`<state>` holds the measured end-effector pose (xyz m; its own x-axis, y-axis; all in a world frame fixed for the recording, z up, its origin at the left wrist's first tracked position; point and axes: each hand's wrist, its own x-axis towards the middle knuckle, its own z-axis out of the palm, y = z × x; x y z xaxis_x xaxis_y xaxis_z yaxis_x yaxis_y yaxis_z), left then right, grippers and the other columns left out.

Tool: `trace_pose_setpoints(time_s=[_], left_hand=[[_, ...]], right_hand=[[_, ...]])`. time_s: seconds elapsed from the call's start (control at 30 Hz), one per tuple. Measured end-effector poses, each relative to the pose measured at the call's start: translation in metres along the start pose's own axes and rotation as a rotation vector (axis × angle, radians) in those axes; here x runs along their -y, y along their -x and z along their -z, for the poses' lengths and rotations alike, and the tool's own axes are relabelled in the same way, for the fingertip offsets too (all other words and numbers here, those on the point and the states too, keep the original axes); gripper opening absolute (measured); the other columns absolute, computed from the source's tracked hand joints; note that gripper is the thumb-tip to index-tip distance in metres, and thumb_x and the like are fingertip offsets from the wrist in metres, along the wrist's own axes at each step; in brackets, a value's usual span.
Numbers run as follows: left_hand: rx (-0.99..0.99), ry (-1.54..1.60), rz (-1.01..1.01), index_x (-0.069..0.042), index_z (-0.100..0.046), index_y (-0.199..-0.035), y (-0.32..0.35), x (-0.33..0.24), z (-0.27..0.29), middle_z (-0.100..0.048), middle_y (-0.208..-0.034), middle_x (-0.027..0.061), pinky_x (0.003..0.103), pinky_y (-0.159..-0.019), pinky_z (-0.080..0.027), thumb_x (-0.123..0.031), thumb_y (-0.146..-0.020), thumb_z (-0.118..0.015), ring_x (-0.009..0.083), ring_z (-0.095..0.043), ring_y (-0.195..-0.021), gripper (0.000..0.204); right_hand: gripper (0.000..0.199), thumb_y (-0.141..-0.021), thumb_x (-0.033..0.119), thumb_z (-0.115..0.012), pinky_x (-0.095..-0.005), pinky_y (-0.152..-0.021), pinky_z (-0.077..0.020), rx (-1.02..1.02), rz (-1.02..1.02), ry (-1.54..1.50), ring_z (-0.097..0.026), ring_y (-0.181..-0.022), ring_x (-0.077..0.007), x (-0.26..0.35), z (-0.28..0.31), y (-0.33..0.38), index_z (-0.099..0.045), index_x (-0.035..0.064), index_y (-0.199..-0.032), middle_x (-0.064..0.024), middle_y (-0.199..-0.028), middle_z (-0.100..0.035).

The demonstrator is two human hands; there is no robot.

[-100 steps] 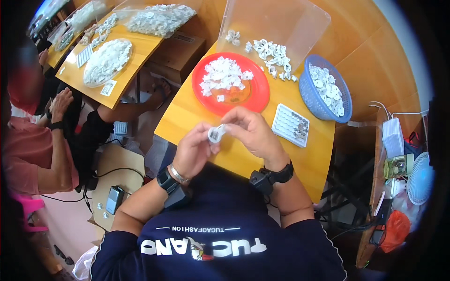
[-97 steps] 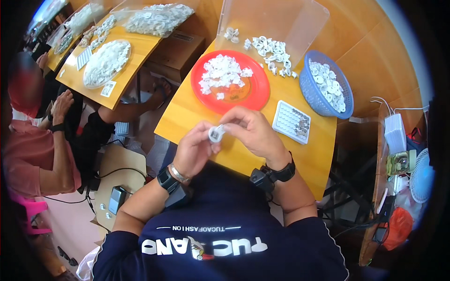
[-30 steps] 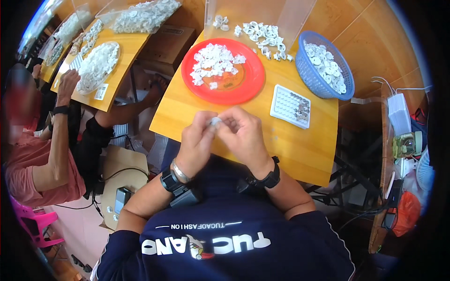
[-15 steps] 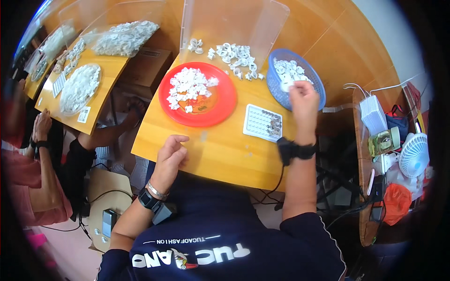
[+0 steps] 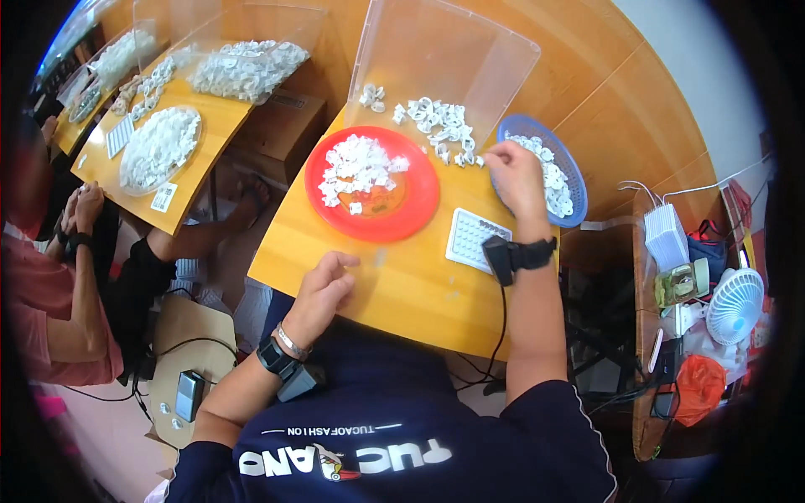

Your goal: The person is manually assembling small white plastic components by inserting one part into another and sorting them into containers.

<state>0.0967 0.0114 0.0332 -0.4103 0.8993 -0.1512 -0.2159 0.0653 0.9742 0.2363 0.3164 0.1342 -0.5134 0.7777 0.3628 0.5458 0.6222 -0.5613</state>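
Note:
My right hand (image 5: 517, 178) is beside the left rim of the blue plastic basket (image 5: 577, 186), its fingertips near the loose white ring-shaped plastic pieces (image 5: 444, 124). Its fingers are bent together; whatever they hold is hidden. White round pieces (image 5: 553, 189) fill much of the basket. Over the near part of the wooden table hovers my left hand (image 5: 321, 289), thumb and forefinger apart, with nothing visible in it. Small white pieces (image 5: 362, 166) are heaped on a red plate (image 5: 417, 201). A white dimpled tray (image 5: 464, 243) with small grey pieces lies partly behind my right wrist.
A clear plastic bin (image 5: 444, 50) lies tipped at the table's back. To the left, another person's hands (image 5: 81, 210) rest beside a second table (image 5: 172, 205) with white pieces. A shelf at the right holds a small fan (image 5: 735, 306) and a red bag (image 5: 700, 387).
My right hand has moved left from above the basket toward the ring-shaped pieces. The white round piece seen at its fingertips no longer shows there. My left hand stays nearly still; the view has shifted slightly.

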Motion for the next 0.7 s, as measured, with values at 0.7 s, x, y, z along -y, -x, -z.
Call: trace_pose_setpoints(time_s=[0.7], left_hand=[[0.003, 0.038, 0.044, -0.005, -0.054, -0.114, 0.005, -0.001, 0.007, -0.057, -0.078, 0.0, 0.021, -0.061, -0.042, -0.016, -0.092, -0.047, 0.007, -0.052, -0.068, 0.025]], right_hand=[[0.028, -0.073, 0.015, -0.073, -0.0378, -0.076, -0.0527, 0.203, 0.179, 0.114, -0.066, -0.084, -0.0291, -0.014, -0.064, -0.02, -0.067, 0.0038, -0.097, -0.0159, -0.09, -0.069]])
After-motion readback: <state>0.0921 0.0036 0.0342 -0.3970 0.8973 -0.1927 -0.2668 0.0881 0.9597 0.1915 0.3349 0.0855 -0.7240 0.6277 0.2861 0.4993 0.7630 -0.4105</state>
